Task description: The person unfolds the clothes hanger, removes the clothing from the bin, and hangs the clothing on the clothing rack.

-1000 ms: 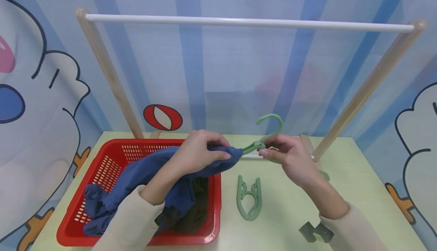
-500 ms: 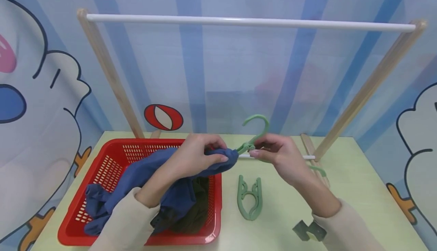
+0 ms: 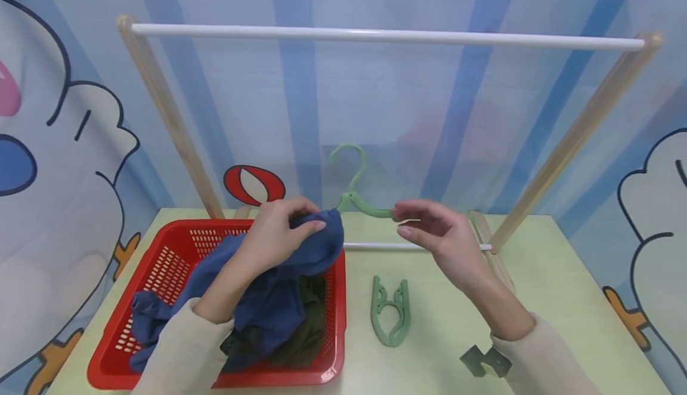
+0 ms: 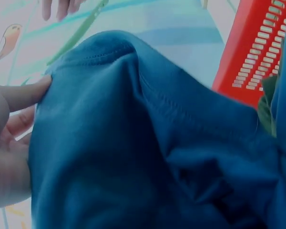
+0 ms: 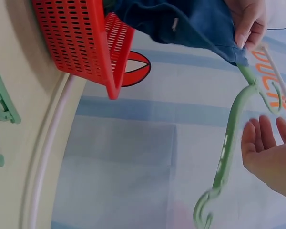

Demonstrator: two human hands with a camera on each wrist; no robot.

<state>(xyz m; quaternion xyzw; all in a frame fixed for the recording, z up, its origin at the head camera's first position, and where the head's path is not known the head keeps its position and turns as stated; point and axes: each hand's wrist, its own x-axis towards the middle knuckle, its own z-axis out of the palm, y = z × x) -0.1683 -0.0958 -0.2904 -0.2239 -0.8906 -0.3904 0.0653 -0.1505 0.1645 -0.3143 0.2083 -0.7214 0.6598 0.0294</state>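
Note:
My left hand (image 3: pixel 274 234) pinches a blue garment (image 3: pixel 316 243) over the basket, with the cloth draped down from the fingers. One arm of a green folding hanger (image 3: pixel 370 209) goes into the garment at the pinch; its hook points up and its other arm sticks out to the right. Fingers loosely bent, my right hand (image 3: pixel 448 243) is by the tip of that free arm. The right wrist view shows a gap between the right hand (image 5: pixel 274 152) and the hanger (image 5: pixel 232 126). Cloth (image 4: pixel 95 129) hides the inserted hanger arm in the left wrist view.
A red basket (image 3: pixel 342 335) holds the rest of the blue garment and dark green cloth (image 3: pixel 308 329). A folded green hanger (image 3: pixel 390 311) lies on the table. Behind stands a wooden rack with a white top bar (image 3: pixel 376 35) and a low bar (image 3: pixel 376 246).
Both the left hand and garment have moved left. The hanger has turned upright and its free arm now spreads right. My right hand has let go of the hanger near its hook.

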